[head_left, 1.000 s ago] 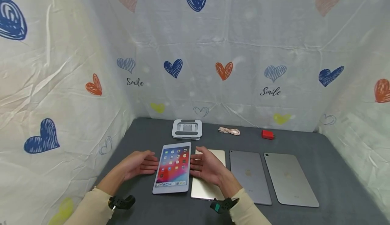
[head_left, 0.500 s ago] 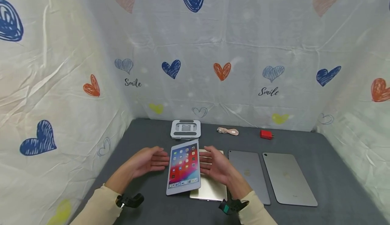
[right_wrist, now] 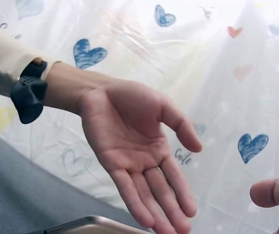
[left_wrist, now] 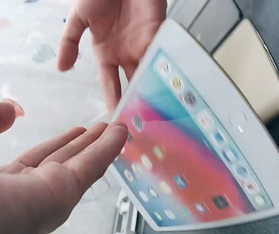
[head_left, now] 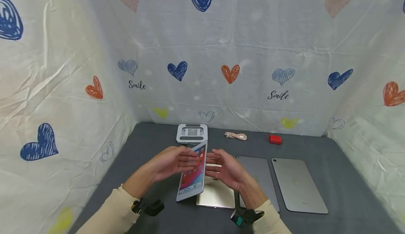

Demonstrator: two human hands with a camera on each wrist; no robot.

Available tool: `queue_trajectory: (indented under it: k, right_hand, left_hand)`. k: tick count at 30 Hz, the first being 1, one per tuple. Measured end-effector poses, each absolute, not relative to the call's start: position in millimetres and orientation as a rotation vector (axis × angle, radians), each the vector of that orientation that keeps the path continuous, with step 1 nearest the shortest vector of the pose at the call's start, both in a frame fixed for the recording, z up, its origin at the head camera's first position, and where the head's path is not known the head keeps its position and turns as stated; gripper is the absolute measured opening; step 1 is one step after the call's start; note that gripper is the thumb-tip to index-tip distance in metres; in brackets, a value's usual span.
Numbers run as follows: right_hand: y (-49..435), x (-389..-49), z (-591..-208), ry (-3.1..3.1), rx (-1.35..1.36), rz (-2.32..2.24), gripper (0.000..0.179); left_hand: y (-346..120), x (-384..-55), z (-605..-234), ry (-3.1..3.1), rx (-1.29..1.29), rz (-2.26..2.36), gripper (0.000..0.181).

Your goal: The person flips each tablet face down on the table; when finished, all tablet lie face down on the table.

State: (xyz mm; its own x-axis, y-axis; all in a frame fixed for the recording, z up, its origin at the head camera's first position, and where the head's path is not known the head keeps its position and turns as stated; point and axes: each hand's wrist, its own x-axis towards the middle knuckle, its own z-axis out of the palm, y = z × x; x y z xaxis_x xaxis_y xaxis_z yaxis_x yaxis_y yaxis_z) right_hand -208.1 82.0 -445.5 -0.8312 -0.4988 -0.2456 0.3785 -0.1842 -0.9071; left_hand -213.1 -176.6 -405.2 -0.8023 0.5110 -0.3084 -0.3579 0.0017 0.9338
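Observation:
A white tablet with a lit screen of app icons stands tilted, its right side raised, overlapping the gold tablet in the head view. My left hand has straight fingers reaching across the front of the screen. Beside the raised right edge is my right hand, fingers extended and slightly spread. In the left wrist view, the right hand passes partly behind the white tablet, so some fingertips are hidden. The right wrist view shows the left hand palm up over a tablet edge.
A grey tablet and a silver tablet lie face down to the right. Along the back are a folded stand, a coiled cable and a red charger. A heart-print curtain surrounds the table.
The white tablet has shifted right and tilted up steeply on its right side. My left hand has moved right, from beside its left edge to in front of the screen; my right hand moved slightly right.

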Motion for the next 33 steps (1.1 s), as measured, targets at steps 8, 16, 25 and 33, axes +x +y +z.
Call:
queue_trajectory:
  k: [8,16,25,33]
  right_hand:
    - [67.4,-208.1,-429.1,1.510,-0.177,-2.056,0.072]
    - [55.7,-205.9,-418.4,1.523,-0.216,-2.060,0.065]
    - [35.2,-203.4,-415.9,1.555,-0.209,-2.104,0.053]
    - [19.8,-204.8,-416.2,1.500,-0.199,-2.134,0.051]
  left_hand:
    - [-175.4,-214.2,-390.5,1.712,0.163,1.824,0.057]
    - [-182.6,-212.6,-382.9,1.748,0.166,1.816,0.057]
    - [-196.8,-208.4,-381.3,1.734,0.124,1.886,0.058]
    - [-211.6,-206.3,-379.4,1.772,0.082,1.927,0.056]
